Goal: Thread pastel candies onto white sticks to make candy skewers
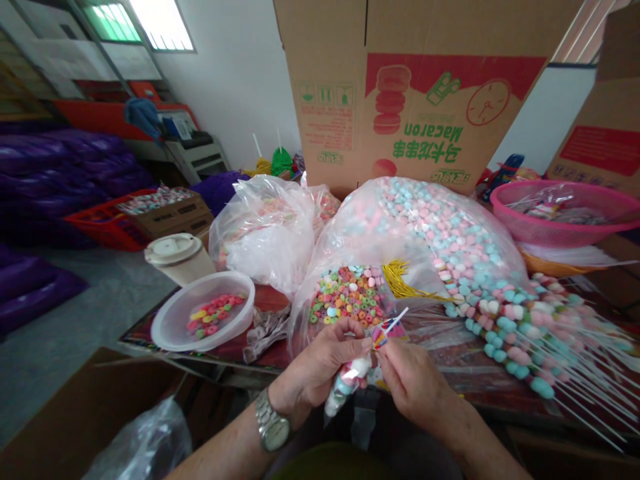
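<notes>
Wrapped around a marshmallow skewer [345, 387] in a clear wrapper, my left hand [325, 360] is closed, with the pink, white and blue pieces pointing down toward me. A white stick [397, 321] sticks out at the top, past the wrapper's gathered, colourful printed neck [381, 335]. My right hand [413, 377] pinches at that neck; its fingertips partly hide what is between them. Just beyond the hands lie a bundle of gold twist ties [400, 279] and a heap of coloured candy rings [350, 293] on clear plastic.
Many marshmallow skewers [505, 327] lie at right, partly in a large clear bag [450, 207]. At left stand a translucent bowl [160, 327] with candy rings and a lidded cup [177, 257]. A pink basket [530, 227] is at far right, a cardboard box [330, 40] behind.
</notes>
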### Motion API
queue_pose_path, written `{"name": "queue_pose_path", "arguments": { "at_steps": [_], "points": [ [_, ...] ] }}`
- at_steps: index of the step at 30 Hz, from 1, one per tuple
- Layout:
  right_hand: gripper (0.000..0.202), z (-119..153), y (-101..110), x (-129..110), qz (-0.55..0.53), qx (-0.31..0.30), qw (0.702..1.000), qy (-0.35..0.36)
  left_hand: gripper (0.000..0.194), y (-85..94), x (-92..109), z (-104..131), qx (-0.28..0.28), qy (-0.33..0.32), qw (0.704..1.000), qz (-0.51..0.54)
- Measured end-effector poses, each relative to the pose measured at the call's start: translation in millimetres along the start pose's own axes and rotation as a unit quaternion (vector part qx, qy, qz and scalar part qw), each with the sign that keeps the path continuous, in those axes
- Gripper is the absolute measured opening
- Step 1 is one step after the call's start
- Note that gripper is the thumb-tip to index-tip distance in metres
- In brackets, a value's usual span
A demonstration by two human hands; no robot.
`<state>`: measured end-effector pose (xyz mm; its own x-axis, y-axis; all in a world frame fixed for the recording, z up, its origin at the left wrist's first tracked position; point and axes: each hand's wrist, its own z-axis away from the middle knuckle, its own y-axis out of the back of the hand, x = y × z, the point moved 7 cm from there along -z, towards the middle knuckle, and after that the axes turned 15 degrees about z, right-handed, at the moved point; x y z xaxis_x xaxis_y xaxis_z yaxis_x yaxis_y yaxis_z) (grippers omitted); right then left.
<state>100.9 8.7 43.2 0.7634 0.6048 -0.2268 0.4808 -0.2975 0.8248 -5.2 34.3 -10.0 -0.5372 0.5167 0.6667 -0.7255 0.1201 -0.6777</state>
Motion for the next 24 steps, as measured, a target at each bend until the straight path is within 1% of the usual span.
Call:
{"name": "queue_pose_path", "arguments": {
  "at_steps": [2, 3, 4, 5, 6, 7, 8, 9, 10, 11, 12, 13, 14, 15, 16, 17, 19, 20, 21, 22, 23, 24],
  "points": [
    [0.027, -2, 11, -4, 0.122, 0.074, 0.99, 0.014, 0.044, 7.8, 13, 3, 0.06, -0.102, 0.99, -0.078],
    [0.027, -2, 15, -8, 0.159, 0.109, 0.981, 0.01, 0.047, 10.9, 16, 5, 0.087, -0.126, 0.982, -0.107],
    [0.025, -1, 17, -13, 0.175, 0.139, 0.975, 0.009, 0.051, 12.6, 17, 8, 0.1, -0.116, 0.981, -0.12],
    [0.024, 0, 16, -21, 0.173, 0.155, 0.973, 0.014, 0.055, 12.2, 15, 10, 0.094, -0.073, 0.987, -0.112],
    [0.022, 1, 12, -29, 0.157, 0.153, 0.976, 0.023, 0.06, 9.2, 14, 14, 0.071, -0.025, 0.994, -0.083],
    [0.021, 2, 5, -36, 0.127, 0.13, 0.983, 0.03, 0.066, 3.3, 17, 20, 0.03, 0.017, 0.999, -0.039],
    [0.021, 1, -4, -39, 0.082, 0.096, 0.992, 0.018, 0.07, -3.9, 28, 28, -0.017, 0.014, 1.0, 0.011],
    [0.021, 1, -13, -37, 0.033, 0.06, 0.998, -0.016, 0.07, -9.4, 49, 37, -0.06, -0.05, 0.995, 0.058],
    [0.022, 1, -20, -32, -0.01, 0.03, 0.997, -0.067, 0.067, -14.6, 70, 47, -0.112, -0.117, 0.982, 0.093],
    [0.023, 1, -23, -24, -0.048, 0.014, 0.991, -0.128, 0.066, -21.5, 82, 58, -0.176, -0.146, 0.969, 0.096],
    [0.024, 2, -23, -18, -0.08, 0.015, 0.98, -0.183, 0.069, -29.2, 84, 67, -0.237, -0.132, 0.962, 0.039],
    [0.024, 3, -21, -14, -0.111, 0.025, 0.969, -0.221, 0.07, -28.9, 77, 70, -0.237, -0.092, 0.966, -0.056],
    [0.023, 2, -19, -15, -0.144, 0.032, 0.961, -0.235, 0.064, -22.0, 67, 69, -0.193, -0.055, 0.967, -0.157],
    [0.021, 0, -17, -20, -0.182, 0.034, 0.956, -0.229, 0.057, -13.0, 57, 67, -0.137, -0.026, 0.959, -0.246],
    [0.02, -2, -16, -27, -0.227, 0.028, 0.949, -0.218, 0.051, -3.6, 49, 65, -0.075, -0.012, 0.949, -0.307],
    [0.019, -4, -16, -34, -0.266, 0.017, 0.941, -0.208, 0.045, 2.0, 43, 62, -0.032, -0.014, 0.941, -0.336],
    [0.019, -5, -22, -43, -0.319, -0.015, 0.923, -0.214, 0.04, 4.1, 31, 55, -0.006, -0.03, 0.945, -0.327],
    [0.021, -4, -27, -44, -0.344, -0.042, 0.908, -0.235, 0.039, 4.4, 26, 51, -0.001, -0.035, 0.951, -0.308],
    [0.025, -1, -36, -43, -0.372, -0.085, 0.887, -0.258, 0.037, 5.6, 23, 47, 0.012, -0.049, 0.956, -0.29],
    [0.03, 3, -44, -42, -0.399, -0.135, 0.862, -0.281, 0.035, 8.2, 25, 44, 0.039, -0.077, 0.957, -0.278],
    [0.034, 8, -49, -39, -0.415, -0.168, 0.841, -0.302, 0.035, 10.9, 28, 41, 0.072, -0.115, 0.95, -0.279],
    [0.035, 12, -50, -33, -0.415, -0.173, 0.833, -0.323, 0.037, 12.0, 31, 39, 0.1, -0.156, 0.937, -0.296]
  ]
}}
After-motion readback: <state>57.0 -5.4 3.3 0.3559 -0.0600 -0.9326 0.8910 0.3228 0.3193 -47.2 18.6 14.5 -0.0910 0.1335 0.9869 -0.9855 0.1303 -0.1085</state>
